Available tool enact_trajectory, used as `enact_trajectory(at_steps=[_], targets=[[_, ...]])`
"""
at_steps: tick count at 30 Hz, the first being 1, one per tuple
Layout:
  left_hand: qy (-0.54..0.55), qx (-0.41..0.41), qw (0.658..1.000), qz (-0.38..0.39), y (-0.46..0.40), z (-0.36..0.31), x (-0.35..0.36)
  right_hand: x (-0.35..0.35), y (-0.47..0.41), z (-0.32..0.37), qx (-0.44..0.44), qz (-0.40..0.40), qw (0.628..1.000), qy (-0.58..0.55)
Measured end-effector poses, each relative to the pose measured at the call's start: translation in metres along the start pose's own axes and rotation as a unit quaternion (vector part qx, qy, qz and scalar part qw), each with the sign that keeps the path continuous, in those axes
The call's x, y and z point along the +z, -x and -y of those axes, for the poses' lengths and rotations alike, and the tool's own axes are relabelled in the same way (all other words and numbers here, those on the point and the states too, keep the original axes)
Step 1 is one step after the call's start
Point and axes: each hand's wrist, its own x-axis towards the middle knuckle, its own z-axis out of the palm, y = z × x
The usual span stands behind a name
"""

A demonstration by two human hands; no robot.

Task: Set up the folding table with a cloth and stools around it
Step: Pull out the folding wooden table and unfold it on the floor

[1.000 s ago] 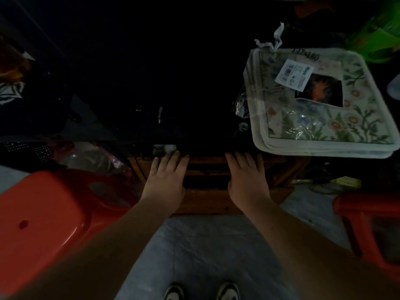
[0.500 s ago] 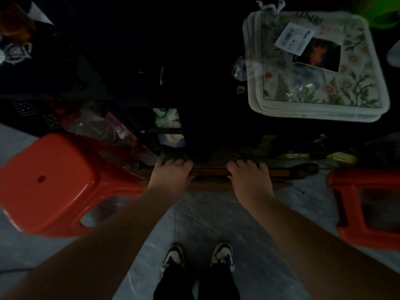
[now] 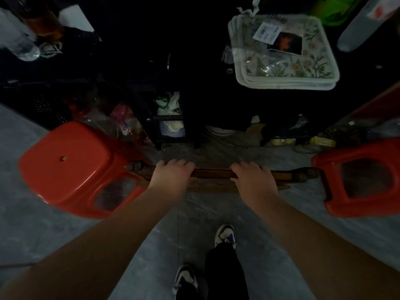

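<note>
While the room is very dim, a head camera looks straight down on two bare forearms reaching forward to a folded wooden table (image 3: 213, 174) that stands on its edge on a grey floor (image 3: 54, 234). Both hands are curled over its top edge, knuckles up, fingers wrapped over the far side: the left hand (image 3: 171, 177) grips near the left end, the right hand (image 3: 252, 178) a little apart from it toward the right. Just beyond the left hand's outer side sits a red plastic stool (image 3: 71, 167), tilted, with a small hole in its seat; one corner appears to touch the table's end. Just past the right hand's outer side, beside the table's other end, lies a second red stool (image 3: 359, 178), tipped so that an opening in its side faces the camera. Beyond the hands, a dark open shelf unit (image 3: 171, 118) holds pale bundled cloth items in two compartments, white and green above, pale blue and cream below. Farther past the right hand, a stack of floral cushions (image 3: 285, 55) in clear plastic wrap rests on a dark surface, with a white label and a dark picture card on top. Nearer than the hands, the person's two shoes (image 3: 225, 234) and dark trouser legs show on the floor.
</note>
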Motion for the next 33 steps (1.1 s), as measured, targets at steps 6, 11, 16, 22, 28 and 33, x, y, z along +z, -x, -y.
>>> enact_trajectory(at_steps=[6,11,16,22,28,33], targets=[[-0.001,0.037,0.999,0.032,0.097,-0.025,-0.012,-0.012,0.114,0.033,0.022,0.016,0.999,-0.038],[-0.019,0.081,0.996,0.016,0.163,-0.062,0.003,-0.006,0.206,0.036,0.062,0.022,0.997,-0.050],[-0.040,0.130,0.990,0.030,0.222,-0.120,0.030,0.014,0.313,0.028,0.117,0.029,0.989,-0.091],[-0.055,0.210,0.973,0.074,0.314,-0.214,0.068,0.050,0.483,0.027,0.215,0.050,0.965,-0.144],[-0.091,0.311,0.943,0.078,0.394,-0.287,0.123,0.107,0.631,0.048,0.318,0.029,0.934,-0.161],[-0.120,0.412,0.899,0.084,0.452,-0.355,0.157,0.137,0.741,0.073,0.420,0.013,0.889,-0.183]])
